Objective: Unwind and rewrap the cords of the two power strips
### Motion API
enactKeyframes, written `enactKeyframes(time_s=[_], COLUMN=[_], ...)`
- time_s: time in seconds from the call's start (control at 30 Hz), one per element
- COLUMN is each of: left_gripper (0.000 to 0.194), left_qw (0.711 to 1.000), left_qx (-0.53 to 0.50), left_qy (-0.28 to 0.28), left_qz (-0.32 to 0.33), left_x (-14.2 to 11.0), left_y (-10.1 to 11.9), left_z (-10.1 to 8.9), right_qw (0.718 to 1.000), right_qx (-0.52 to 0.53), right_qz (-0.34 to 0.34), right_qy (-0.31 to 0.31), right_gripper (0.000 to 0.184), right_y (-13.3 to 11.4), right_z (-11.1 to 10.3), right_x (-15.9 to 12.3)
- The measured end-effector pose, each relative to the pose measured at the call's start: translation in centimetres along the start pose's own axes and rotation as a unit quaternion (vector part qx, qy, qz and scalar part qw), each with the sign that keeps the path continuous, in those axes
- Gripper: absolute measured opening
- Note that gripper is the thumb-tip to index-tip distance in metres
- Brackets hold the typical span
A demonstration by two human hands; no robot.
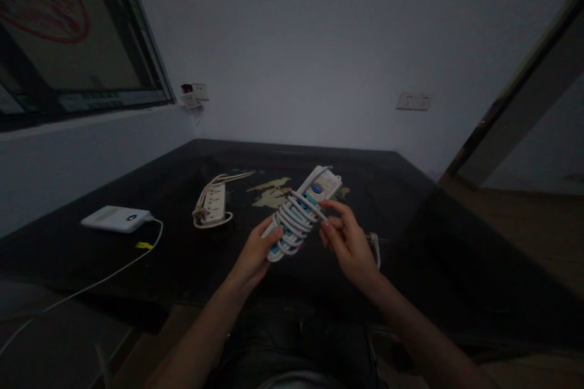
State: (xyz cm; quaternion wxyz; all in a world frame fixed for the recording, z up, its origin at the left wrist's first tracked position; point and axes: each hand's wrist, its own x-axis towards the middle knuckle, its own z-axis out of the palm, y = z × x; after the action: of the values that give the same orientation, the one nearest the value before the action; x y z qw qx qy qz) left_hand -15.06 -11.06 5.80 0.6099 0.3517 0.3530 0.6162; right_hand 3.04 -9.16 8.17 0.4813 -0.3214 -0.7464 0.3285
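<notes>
A white and blue power strip (327, 181) is held tilted above the dark table, its upper end pointing away to the right. Its white cord (292, 223) is wound round the strip in several turns. My left hand (255, 250) is closed round the lower end, thumb on top. At the right side of the coils, my right hand (345, 238) pinches the cord between thumb and fingers. Just right of that hand, a white plug end (375, 243) of cord shows over the table. A blue switch sits near the strip's upper end.
Left of my hands, a second power strip (214, 203) lies on the black table (182, 267) with its cord bundled beside it. Farther left is a white power bank (114, 219) with a cable running off the front edge. Wall sockets (413, 101) are behind.
</notes>
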Motion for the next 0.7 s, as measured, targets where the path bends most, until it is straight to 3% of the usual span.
enactKeyframes(time_s=[0.1, 0.27, 0.37, 0.47, 0.7], left_gripper=[0.059, 0.044, 0.043, 0.049, 0.069], left_qw=[0.999, 0.988, 0.983, 0.983, 0.966], left_qx=[-0.042, -0.129, -0.147, -0.136, -0.048], left_qy=[-0.003, 0.029, 0.031, -0.013, -0.195], left_qz=[-0.013, -0.075, -0.108, -0.119, -0.163], left_x=[-0.5, -0.8, -0.9, -1.2, -2.0], left_y=[-0.1, -0.2, -0.3, -0.8, -1.2], left_z=[0.7, 0.5, -0.1, -0.7, -3.4], right_qw=[0.998, 0.995, 0.991, 0.984, 0.946], right_qx=[0.050, 0.014, -0.002, -0.005, 0.007], right_qz=[0.022, 0.067, 0.079, 0.102, 0.114], right_qy=[0.009, -0.079, -0.104, -0.143, -0.304], right_gripper=[0.023, 0.024, 0.029, 0.035, 0.050], right_y=[-0.1, -0.8, -1.1, -1.0, 1.7], right_z=[0.3, -0.9, -2.2, -3.4, -5.7], right_x=[-0.2, -0.1, 0.1, 0.4, 1.6])
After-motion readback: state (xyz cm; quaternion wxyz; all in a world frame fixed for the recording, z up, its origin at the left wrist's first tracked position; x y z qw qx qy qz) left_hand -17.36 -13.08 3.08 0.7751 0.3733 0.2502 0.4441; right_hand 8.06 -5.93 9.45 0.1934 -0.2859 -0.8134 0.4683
